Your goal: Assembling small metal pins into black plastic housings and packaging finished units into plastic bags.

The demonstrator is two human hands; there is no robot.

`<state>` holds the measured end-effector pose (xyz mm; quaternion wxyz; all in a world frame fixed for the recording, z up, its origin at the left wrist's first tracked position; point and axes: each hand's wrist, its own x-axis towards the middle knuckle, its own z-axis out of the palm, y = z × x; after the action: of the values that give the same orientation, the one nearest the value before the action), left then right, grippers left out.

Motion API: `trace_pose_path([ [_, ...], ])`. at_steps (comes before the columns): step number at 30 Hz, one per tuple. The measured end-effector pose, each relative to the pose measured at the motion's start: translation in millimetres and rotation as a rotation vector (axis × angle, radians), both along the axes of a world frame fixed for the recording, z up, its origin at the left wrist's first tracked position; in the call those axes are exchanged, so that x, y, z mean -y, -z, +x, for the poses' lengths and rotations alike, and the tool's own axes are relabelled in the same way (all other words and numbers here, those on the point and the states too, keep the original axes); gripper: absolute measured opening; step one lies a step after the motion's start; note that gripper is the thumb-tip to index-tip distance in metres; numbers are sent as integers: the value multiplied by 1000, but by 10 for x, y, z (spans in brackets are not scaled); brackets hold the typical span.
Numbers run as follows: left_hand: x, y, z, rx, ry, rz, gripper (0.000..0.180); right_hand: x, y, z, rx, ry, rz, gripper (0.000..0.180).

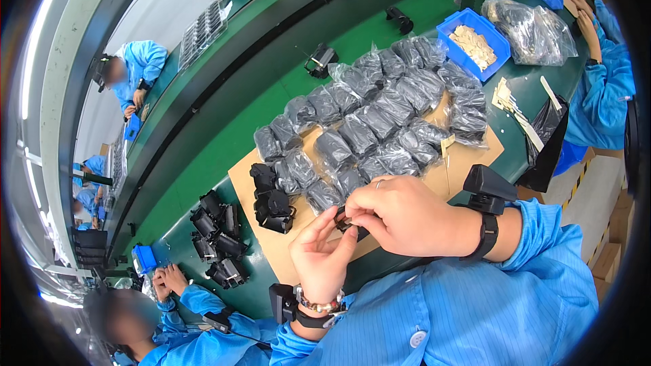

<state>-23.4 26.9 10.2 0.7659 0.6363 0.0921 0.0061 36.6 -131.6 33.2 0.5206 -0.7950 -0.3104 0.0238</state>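
Observation:
Close in front of my body, a small black plastic part (pixel 344 221) sits between my two hands, mostly hidden by the fingers. My left hand (pixel 319 257) pinches it from the left with thumb and fingertips. Bent over its other side, my right hand (pixel 410 220) grips it with thumb and forefinger. Just beyond the hands lie several black parts in clear plastic bags (pixel 366 132), set in rows on a brown cardboard sheet (pixel 254 186). Unwrapped black housings (pixel 271 203) rest at the sheet's left edge, nearest my left hand.
A loose pile of black housings (pixel 218 240) lies on the green table at left, near a co-worker's hands (pixel 169 281). At the far right stand a blue bin (pixel 498 42) of beige pieces and a clear bag (pixel 532 30). Two black parts sit on the green conveyor belt (pixel 274 95).

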Motion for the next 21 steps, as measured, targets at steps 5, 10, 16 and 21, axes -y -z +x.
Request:
trace_pose_path([
  [5,26,-2,-40,189,-102,350,38,-48,15,-16,-252,60,170,8],
  [10,-40,40,-41,265,-129,247,41,-55,48,-59,-323,104,367,17],
  [16,-96,190,-66,214,-141,-85,40,-36,224,-149,-89,164,221,28],
  [21,-59,226,-72,284,-147,-354,46,-92,104,-172,-114,215,349,42],
])
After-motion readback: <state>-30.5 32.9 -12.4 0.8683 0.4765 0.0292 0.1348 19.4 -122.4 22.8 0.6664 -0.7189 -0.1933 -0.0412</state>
